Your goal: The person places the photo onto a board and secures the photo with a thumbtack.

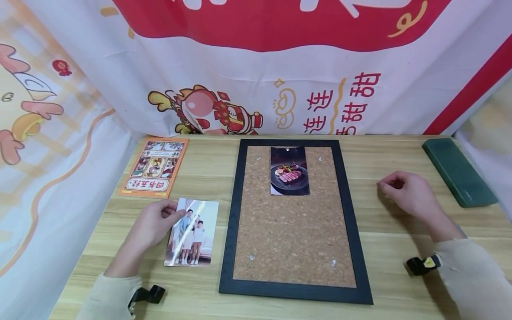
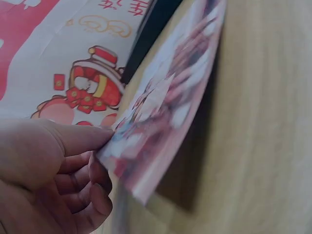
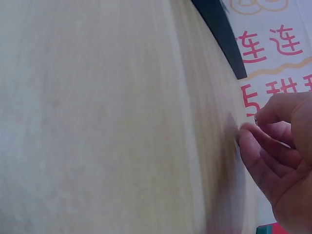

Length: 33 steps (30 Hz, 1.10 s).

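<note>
The left hand (image 1: pixel 150 226) pinches the photo (image 1: pixel 192 233) between thumb and bent fingers at its upper left edge, thumb on the printed face. The photo is at the left of the cork board (image 1: pixel 296 231), just beside its black frame; the left wrist view shows it bowed over a shadow, at least partly off the table (image 1: pixel 212 169). It looks thin, light and springy, with a glossy face that likely slides easily and takes creases and fingerprints. An edge or corner seems the best hold, pinched lightly, clear of the printed people.

The right hand (image 1: pixel 412 195) hangs right of the board, thumb and forefinger tips close together; something tiny glints there, but I cannot tell whether it is gripped.

Small clear pins (image 1: pixel 334 264) sit near the cork's corners, and another shows at the top edge of the food picture (image 1: pixel 290 175) on the board. An orange card (image 1: pixel 155 166) lies beyond the photo. At far right is a green case (image 1: pixel 460 173); its inside is hidden, so its contents are unknown.
</note>
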Each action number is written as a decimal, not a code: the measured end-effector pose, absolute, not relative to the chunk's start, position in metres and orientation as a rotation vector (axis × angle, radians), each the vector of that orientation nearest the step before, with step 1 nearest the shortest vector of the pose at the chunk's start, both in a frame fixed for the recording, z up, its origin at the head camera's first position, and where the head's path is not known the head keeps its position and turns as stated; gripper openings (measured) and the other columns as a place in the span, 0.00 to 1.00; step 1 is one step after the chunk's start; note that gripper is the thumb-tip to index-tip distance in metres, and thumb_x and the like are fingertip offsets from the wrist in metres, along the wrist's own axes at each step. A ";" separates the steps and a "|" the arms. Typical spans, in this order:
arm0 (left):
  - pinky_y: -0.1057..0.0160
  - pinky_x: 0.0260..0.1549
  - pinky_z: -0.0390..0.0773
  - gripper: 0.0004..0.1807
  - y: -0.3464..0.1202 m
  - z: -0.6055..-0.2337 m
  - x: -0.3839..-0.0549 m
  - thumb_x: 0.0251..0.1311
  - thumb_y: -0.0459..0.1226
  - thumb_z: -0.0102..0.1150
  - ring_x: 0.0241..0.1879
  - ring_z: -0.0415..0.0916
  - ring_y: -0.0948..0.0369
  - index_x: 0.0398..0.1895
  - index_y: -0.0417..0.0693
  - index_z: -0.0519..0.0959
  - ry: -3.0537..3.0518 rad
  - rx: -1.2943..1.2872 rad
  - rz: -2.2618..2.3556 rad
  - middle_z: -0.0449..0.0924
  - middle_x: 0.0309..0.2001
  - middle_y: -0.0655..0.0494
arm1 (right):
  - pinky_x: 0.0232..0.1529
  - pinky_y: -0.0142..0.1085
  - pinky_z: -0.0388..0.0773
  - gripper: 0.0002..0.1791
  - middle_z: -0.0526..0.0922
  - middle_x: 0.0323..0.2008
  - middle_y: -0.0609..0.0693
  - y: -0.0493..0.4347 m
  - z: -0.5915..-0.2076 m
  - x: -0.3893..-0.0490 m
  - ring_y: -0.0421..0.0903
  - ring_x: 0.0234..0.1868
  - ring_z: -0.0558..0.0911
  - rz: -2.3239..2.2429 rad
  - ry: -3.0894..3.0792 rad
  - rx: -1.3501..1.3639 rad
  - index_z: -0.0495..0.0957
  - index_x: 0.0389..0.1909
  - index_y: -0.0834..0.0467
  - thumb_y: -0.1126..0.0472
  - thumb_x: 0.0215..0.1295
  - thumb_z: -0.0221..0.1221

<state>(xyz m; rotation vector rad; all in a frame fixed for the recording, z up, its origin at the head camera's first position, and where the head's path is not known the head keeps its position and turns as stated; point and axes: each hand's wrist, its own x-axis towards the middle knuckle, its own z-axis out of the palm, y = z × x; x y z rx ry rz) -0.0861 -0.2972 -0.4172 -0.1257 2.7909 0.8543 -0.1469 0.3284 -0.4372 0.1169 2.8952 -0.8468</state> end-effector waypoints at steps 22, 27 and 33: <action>0.61 0.31 0.86 0.21 -0.320 -0.374 -0.075 0.85 0.41 0.51 0.31 0.81 0.62 0.64 0.30 0.77 2.746 -0.107 1.070 0.85 0.42 0.43 | 0.33 0.30 0.79 0.24 0.87 0.46 0.57 0.324 -0.421 -0.134 0.52 0.44 0.78 -0.984 2.871 0.108 0.82 0.59 0.54 0.40 0.80 0.59; 0.62 0.30 0.88 0.20 -0.324 -0.363 -0.078 0.84 0.36 0.52 0.29 0.81 0.64 0.64 0.25 0.76 2.769 -0.051 1.141 0.85 0.42 0.40 | 0.32 0.29 0.79 0.23 0.88 0.45 0.56 0.322 -0.420 -0.132 0.49 0.40 0.79 -1.013 2.896 0.109 0.84 0.58 0.53 0.40 0.78 0.62; 0.63 0.32 0.88 0.20 -0.316 -0.358 -0.083 0.84 0.39 0.53 0.31 0.83 0.64 0.63 0.28 0.77 2.721 -0.080 1.190 0.86 0.41 0.43 | 0.31 0.29 0.79 0.19 0.88 0.41 0.55 0.319 -0.420 -0.130 0.44 0.36 0.79 -1.066 2.926 0.101 0.85 0.56 0.54 0.44 0.78 0.63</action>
